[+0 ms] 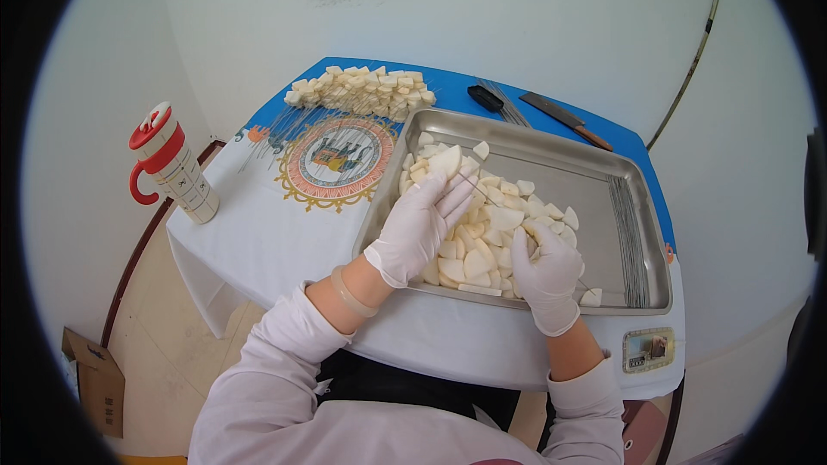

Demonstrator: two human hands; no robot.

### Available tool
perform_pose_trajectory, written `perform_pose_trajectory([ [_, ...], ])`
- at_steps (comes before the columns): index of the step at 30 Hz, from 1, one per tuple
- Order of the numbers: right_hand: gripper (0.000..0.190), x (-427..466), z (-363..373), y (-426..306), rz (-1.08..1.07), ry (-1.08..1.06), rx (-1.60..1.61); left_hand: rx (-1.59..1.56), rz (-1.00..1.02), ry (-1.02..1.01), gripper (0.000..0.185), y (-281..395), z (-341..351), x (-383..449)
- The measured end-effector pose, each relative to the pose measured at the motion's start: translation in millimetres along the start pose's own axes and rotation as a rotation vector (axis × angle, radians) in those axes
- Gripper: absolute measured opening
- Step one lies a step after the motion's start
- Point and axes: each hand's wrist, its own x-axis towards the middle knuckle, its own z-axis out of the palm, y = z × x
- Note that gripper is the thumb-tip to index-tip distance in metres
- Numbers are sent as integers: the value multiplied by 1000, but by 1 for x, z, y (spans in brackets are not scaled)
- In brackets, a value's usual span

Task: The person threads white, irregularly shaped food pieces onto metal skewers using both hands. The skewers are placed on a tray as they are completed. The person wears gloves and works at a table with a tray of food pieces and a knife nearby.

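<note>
Both my hands wear white gloves and are over a steel tray (517,132) with a heap of pale, wedge-shaped vegetable slices (478,261). Palm up, my left hand (429,206) holds a pale slice (446,159) near its fingertips. A thin metal skewer (475,185) runs from that slice down towards my right hand (549,265). My right fingers are curled over the heap with the skewer between them; its lower end emerges past the hand near a single slice (591,298). A bundle of metal skewers (625,239) lies along the tray's right side.
Skewered slices (365,90) are piled at the table's back left. A cleaver (562,117), a black object (484,99) and more skewers (510,103) lie behind the tray. A red-lidded tumbler (177,168) stands at left; a phone (649,350) lies front right.
</note>
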Motion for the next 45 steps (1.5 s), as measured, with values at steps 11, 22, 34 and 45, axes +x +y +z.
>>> perform_pose_trajectory([
  [11,7,2,-1,9,-88,25,-22,262,115,33,35,-2,-8,6],
  [22,10,1,0,11,44,-44,128,480,154,50,35,2,-6,4],
  [34,10,-1,0,3,122,-127,209,513,57,-4,34,-9,-8,1],
  [45,9,-8,9,0,164,-111,305,710,53,-83,32,-18,-9,-2],
])
